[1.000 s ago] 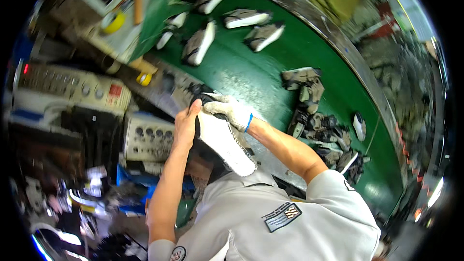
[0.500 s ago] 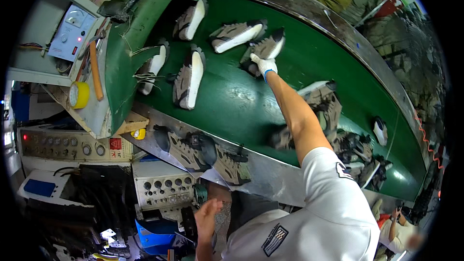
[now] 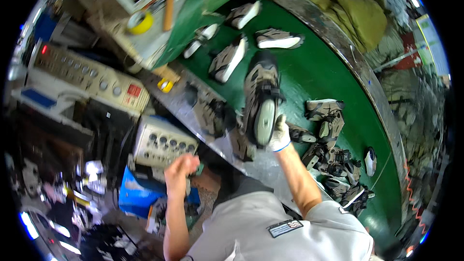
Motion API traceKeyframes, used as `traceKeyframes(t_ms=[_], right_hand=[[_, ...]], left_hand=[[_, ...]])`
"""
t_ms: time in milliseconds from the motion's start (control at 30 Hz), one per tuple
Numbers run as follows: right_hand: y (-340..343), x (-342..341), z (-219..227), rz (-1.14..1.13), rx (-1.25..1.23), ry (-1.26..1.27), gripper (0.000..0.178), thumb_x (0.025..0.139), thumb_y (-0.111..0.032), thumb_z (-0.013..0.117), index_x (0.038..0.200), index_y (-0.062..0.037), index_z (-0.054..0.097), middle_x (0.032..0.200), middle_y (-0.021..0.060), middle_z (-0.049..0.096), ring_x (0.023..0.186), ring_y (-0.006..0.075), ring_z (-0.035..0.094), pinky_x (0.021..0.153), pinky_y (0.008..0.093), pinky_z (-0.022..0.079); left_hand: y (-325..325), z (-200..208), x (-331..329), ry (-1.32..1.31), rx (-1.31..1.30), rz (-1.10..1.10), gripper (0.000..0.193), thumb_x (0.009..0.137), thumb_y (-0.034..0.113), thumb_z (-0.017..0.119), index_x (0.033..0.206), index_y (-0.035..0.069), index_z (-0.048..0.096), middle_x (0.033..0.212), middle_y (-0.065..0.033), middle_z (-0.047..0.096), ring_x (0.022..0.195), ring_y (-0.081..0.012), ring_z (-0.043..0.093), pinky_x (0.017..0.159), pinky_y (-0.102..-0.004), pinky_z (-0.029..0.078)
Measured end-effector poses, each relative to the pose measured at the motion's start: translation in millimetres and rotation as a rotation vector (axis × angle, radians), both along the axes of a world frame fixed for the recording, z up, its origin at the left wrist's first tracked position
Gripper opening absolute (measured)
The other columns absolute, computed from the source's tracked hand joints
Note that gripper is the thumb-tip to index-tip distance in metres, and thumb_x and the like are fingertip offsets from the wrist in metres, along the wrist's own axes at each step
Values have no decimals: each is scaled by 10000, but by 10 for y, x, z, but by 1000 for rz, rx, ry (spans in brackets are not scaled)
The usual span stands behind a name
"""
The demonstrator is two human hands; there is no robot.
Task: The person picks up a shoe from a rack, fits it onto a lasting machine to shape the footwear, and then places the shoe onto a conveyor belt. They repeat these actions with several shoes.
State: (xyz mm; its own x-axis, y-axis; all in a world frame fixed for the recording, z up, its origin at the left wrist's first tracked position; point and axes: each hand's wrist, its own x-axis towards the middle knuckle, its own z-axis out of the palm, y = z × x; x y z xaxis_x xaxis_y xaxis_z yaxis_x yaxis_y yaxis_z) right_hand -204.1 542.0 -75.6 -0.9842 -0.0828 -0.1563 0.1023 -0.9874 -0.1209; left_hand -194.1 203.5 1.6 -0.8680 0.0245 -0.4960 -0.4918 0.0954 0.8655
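My right hand, in a white glove, grips the heel end of a grey-brown and black shoe. The shoe is held up over the bench edge, toe pointing away; a pale green shoe last shows in its opening. My bare left hand is raised in front of the knob box, fingers curled in, with nothing visible in them. Partly behind the held shoe, blurred shoes stand on the metal ledge. More shoes with white soles lie on the green belt.
A pile of shoes lies at the right of the belt. Yellow tape and an orange-handled tool sit on the shelf at upper left. Left of me are a control panel, a knob box and a blue bin.
My right hand has taken the shoe from the far part of the belt and drawn it back toward me. My left hand has moved up and left, its fingers more curled. The view has turned.
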Motion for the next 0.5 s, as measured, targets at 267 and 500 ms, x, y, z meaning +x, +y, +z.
traceKeyframes(t_ms=[267, 500], right_hand=[[-2396, 125, 560, 587, 75, -141, 388, 1042, -255, 518, 1269, 50, 595, 1119, 128, 691, 922, 187, 685, 815, 326, 590], [-3911, 307, 1126, 806, 472, 62, 499, 971, -254, 641, 1371, 21, 525, 1221, 95, 663, 1032, 172, 667, 914, 311, 552]], left_hand=[[-1212, 630, -53, 153, 229, 213, 520, 990, 330, 628, 1321, -67, 572, 1098, -102, 693, 931, -193, 677, 783, -319, 557], [-2713, 505, 842, 121, 136, 745, 315, 871, 145, 760, 1113, -48, 699, 986, -99, 720, 814, -173, 694, 731, -327, 591]])
